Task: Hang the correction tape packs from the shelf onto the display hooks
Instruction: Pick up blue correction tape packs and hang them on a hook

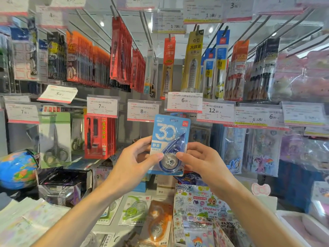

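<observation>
A light blue correction tape pack [167, 138] with a big "30" and a dark blue dispenser is held upright in front of the display. My left hand [135, 157] pinches its lower left edge, thumb on the front. On the lower right edge my right hand [197, 159] pinches it the same way. The pack's top sits just below the 6.00 price tag [184, 102], with a hook's end hidden behind it. On the shelf below lie more packs: two green correction tape packs [134, 212] and an orange correction tape pack [158, 223].
Rows of hooks carry red pen packs [99, 138], scissors packs [55, 139] and pony-print pouches [263, 150]. Price tags [142, 110] hang at the hook ends. A globe [17, 169] stands at the left, sticker boxes [201, 207] at the lower right.
</observation>
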`<control>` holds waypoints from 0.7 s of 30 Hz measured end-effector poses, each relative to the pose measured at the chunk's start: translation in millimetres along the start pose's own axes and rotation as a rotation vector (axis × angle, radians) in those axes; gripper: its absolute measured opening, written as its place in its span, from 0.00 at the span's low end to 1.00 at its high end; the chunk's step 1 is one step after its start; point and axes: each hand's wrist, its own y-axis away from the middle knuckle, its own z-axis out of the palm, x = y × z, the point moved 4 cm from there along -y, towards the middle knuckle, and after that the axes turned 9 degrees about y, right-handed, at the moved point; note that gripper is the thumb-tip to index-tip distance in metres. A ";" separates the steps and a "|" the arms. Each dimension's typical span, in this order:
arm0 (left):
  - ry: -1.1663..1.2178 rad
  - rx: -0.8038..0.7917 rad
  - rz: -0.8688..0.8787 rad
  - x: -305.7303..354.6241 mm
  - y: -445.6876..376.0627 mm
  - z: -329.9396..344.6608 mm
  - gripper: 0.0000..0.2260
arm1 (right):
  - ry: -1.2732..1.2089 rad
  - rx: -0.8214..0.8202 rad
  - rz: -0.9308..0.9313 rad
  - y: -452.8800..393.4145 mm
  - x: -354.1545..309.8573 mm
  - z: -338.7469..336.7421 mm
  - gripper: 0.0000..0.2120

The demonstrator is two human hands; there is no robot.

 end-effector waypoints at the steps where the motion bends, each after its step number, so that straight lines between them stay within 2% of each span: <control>1: -0.044 0.011 0.016 1.3 -1.4 -1.4 0.18 | -0.003 0.008 0.005 1.1 1.7 -4.0 0.12; 4: -0.255 0.082 0.139 15.6 -12.3 -10.3 0.17 | 0.007 0.045 0.006 6.5 3.6 -19.0 0.11; 6: -0.447 0.104 0.312 36.1 -24.9 -12.5 0.16 | 0.035 0.058 0.002 9.5 5.1 -28.5 0.11; 9: -0.682 0.031 0.560 62.0 -48.7 -7.8 0.17 | 0.041 0.066 -0.006 12.7 6.6 -37.7 0.11; 11: -0.825 -0.035 0.656 71.6 -64.1 -3.5 0.19 | 0.048 0.072 -0.010 14.3 6.6 -41.2 0.11; 16: -0.989 -0.125 0.746 89.8 -84.6 3.7 0.18 | 0.061 0.094 -0.024 15.4 5.8 -47.2 0.11; 21: -0.989 -0.134 0.749 102.5 -85.3 -1.3 0.16 | 0.055 0.105 -0.043 12.2 4.1 -47.8 0.11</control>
